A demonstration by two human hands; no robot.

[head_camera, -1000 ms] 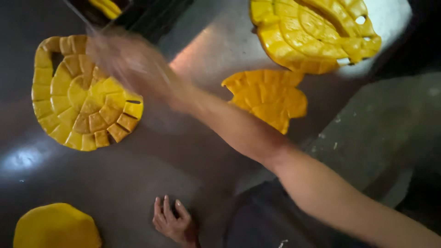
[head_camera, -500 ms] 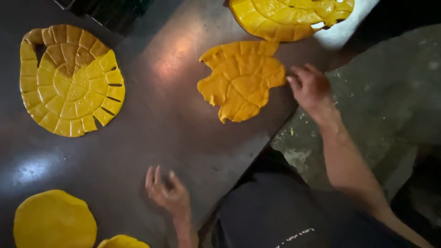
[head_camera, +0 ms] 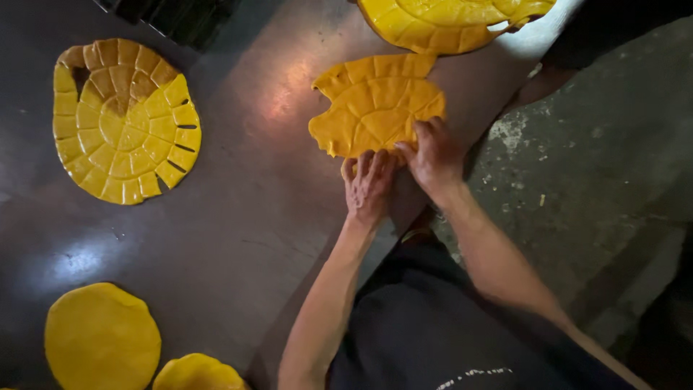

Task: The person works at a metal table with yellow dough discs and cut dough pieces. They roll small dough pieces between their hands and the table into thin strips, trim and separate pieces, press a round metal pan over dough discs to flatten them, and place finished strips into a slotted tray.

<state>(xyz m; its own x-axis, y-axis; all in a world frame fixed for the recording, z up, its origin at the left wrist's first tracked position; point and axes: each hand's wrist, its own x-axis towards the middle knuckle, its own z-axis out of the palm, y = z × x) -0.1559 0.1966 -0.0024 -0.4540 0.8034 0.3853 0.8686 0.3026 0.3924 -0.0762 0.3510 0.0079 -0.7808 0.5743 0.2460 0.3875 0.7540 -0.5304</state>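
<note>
Two hands are set at the near edge of a leaf-shaped yellow sheet [head_camera: 375, 107], which lies flat on the dark table [head_camera: 253, 217], close to its right-hand edge. The left hand [head_camera: 368, 189] is laid palm down with fingers extended and unclenched, fingertips touching the sheet's near rim. The right hand [head_camera: 433, 157] is placed just beside it, fingers curled onto the same rim; whether the edge is actually pinched cannot be told. Both forearms are stretched forward from the body. It is judged that the rim should be worked with even, light pressure, since the scored lines could tear. A round scored yellow disc [head_camera: 123, 119] is noted well apart at left
</note>
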